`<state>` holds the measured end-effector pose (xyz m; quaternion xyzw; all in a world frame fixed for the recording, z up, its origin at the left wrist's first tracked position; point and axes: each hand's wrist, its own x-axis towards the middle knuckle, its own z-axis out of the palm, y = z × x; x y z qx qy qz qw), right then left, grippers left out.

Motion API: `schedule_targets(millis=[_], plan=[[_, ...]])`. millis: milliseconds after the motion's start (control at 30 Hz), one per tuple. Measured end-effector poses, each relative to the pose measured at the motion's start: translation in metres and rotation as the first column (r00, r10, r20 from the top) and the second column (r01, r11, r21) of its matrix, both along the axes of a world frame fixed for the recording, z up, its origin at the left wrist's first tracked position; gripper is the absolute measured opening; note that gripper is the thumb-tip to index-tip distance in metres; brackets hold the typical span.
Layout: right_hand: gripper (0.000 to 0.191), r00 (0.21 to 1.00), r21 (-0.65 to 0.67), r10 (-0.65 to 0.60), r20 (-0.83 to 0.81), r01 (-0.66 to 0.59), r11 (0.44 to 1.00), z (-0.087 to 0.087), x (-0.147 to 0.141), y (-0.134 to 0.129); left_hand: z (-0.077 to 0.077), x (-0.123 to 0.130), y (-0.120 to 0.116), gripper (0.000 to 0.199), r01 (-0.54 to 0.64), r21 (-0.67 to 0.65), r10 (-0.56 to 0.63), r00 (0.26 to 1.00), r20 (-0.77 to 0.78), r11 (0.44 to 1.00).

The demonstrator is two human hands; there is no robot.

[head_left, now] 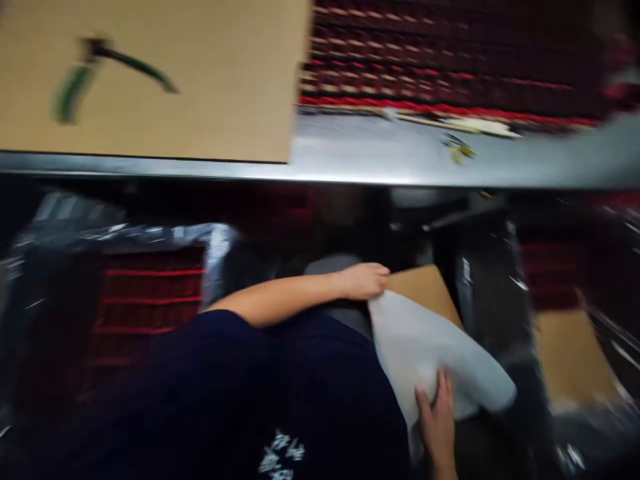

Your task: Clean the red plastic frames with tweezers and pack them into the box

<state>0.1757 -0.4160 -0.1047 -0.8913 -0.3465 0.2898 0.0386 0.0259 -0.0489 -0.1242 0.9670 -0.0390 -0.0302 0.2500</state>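
Note:
My left hand (366, 281) is closed on the upper corner of a thin white sheet (415, 333), right where it meets a piece of brown cardboard (425, 287). The sheet lies over part of the cardboard and curls outward at its right end. Lower down, my right hand (439, 413) rests against the sheet with thumb and fingers apart. Motion blur hides whether the sheet is a flat piece or a bag.
A metal table edge (380, 170) runs across ahead, bearing a large cardboard sheet (225, 80) with a green-handled tool (75, 90), rows of dark red items (390, 73) and small yellow-handled pliers (459, 148). Below stand plastic-lined containers (150, 300) with dark red contents.

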Motion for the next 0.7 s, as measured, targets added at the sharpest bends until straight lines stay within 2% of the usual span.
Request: schedule_targets(millis=[100,167,267,333,433,533,633,700], plan=[[0.089,0.983,0.088,-0.179,0.028,0.176,0.980,-0.021,0.005,-0.023,-0.010,0.003,0.006,0.018,0.086,0.034,-0.086,0.996,0.009,0.996],[0.086,0.971,0.135,-0.238,0.026,0.232,0.963,-0.029,0.014,-0.030,-0.013,0.005,0.010,0.022,0.105,0.069,-0.106,0.994,0.006,0.992],[0.074,0.955,0.214,-0.296,0.029,0.284,0.935,-0.035,0.022,-0.030,-0.013,0.002,0.008,0.045,0.126,0.097,-0.122,0.992,-0.040,0.987],[0.067,0.944,0.270,-0.327,0.048,0.303,0.914,-0.034,0.016,-0.027,-0.013,-0.001,0.003,0.062,0.085,0.047,-0.077,0.986,-0.150,0.995],[0.052,0.933,0.348,-0.349,0.088,0.299,0.888,-0.018,-0.009,-0.019,-0.013,-0.002,-0.002,0.051,0.023,0.045,-0.013,0.977,-0.213,0.999],[0.042,0.956,0.400,-0.281,0.082,0.227,0.888,0.011,-0.047,-0.009,-0.004,0.002,0.001,0.043,-0.015,0.097,0.027,0.992,-0.124,0.995],[0.065,0.985,0.406,-0.143,0.094,0.093,0.909,0.036,-0.077,0.000,0.015,0.012,0.012,0.037,-0.049,0.086,0.049,0.999,0.001,0.995],[0.065,0.973,0.372,-0.151,0.175,0.076,0.925,0.047,-0.085,0.002,0.032,0.023,0.020,0.034,-0.037,0.025,0.036,0.997,0.064,0.999]])
